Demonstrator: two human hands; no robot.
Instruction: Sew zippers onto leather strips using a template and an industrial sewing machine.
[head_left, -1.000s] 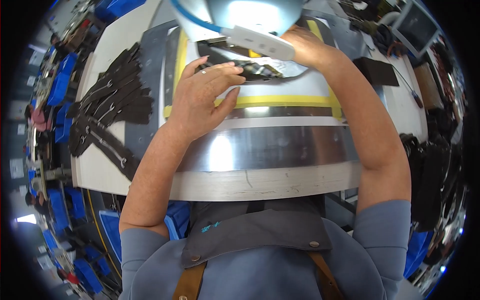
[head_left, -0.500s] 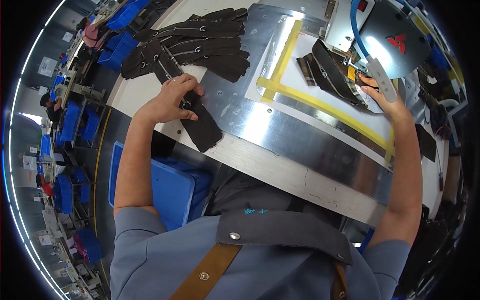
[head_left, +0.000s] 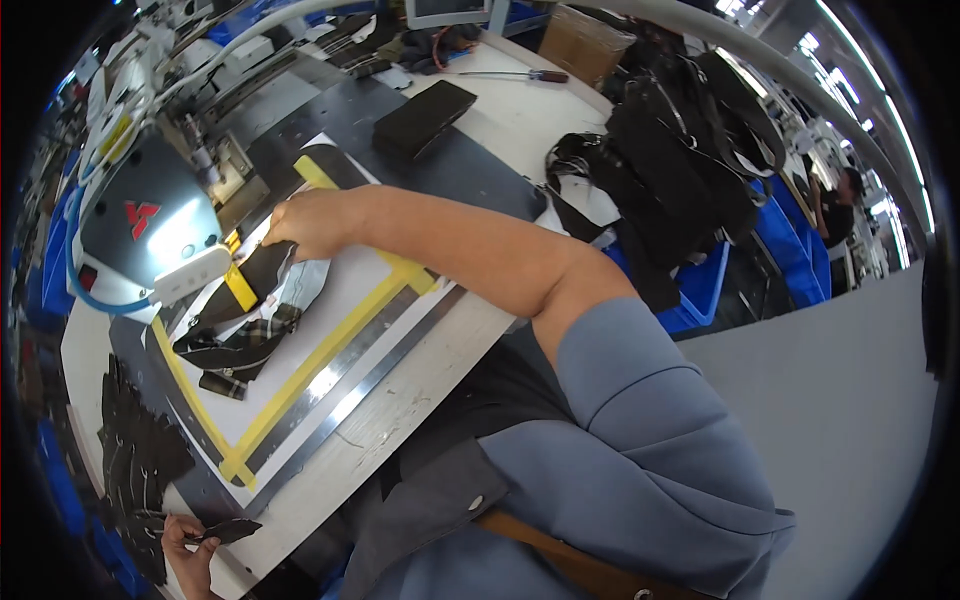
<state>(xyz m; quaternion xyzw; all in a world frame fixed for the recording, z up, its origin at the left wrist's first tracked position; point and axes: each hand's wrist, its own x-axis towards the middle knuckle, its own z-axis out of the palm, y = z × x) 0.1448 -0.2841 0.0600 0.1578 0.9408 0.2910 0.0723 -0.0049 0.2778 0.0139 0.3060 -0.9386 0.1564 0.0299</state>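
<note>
At the lower left, my left hand [head_left: 188, 552] is closed on a dark zippered fabric strip [head_left: 232, 530], thumb and fingers pinching it. My right hand [head_left: 308, 222] reaches across to the sewing machine [head_left: 150, 215] and grips the far end of a dark fabric piece with plaid lining [head_left: 245, 338]; its fingertips are partly hidden. That piece lies curved on a white sheet bordered with yellow tape [head_left: 290, 395], close to the lit machine head. A yellow part [head_left: 240, 288] shows against the fabric.
Several dark zippered strips [head_left: 135, 450] are heaped at the left. A black block [head_left: 425, 118] and a screwdriver [head_left: 540, 76] lie farther back. Dark straps and bags [head_left: 670, 150] are piled at the right over a blue bin [head_left: 705, 290]. A cardboard box [head_left: 585, 45] stands behind.
The view has swung to the right, bringing the bag pile and screwdriver into sight. My left hand keeps its hold on the strip; my right hand stays at the fabric by the machine.
</note>
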